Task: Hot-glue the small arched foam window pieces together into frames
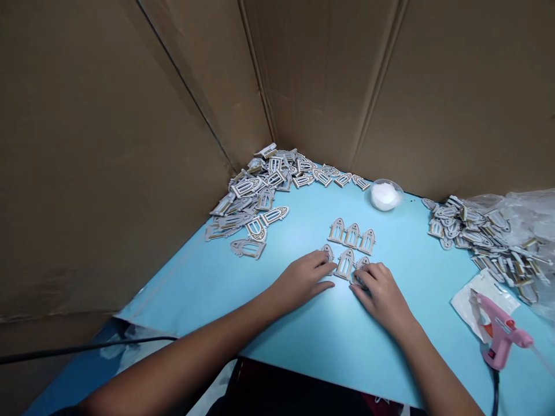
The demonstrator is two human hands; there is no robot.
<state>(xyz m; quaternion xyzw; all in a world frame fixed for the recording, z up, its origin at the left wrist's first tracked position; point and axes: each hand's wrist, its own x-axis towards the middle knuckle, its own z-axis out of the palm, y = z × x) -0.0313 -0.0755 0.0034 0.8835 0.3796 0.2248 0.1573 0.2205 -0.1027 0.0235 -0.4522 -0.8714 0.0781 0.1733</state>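
Note:
Two short rows of small grey and gold arched window pieces lie on the blue tabletop in front of me. The back row (pixel 352 236) has three pieces side by side. In the front row a middle window piece (pixel 345 264) stands between two others. My left hand (pixel 303 280) has its fingers curled on the left window piece (pixel 328 252), covering much of it. My right hand (pixel 382 294) pinches the right window piece (pixel 362 263) between thumb and fingers, with its lower part hidden. The outer pieces sit close against the middle one.
A big heap of window pieces (pixel 247 202) lies at the back left, another heap (pixel 477 231) at the right beside clear plastic (pixel 529 214). A bowl of white material (pixel 385 195) stands at the back. A pink glue gun (pixel 500 332) rests at right. Cardboard walls (pixel 321 75) enclose the table.

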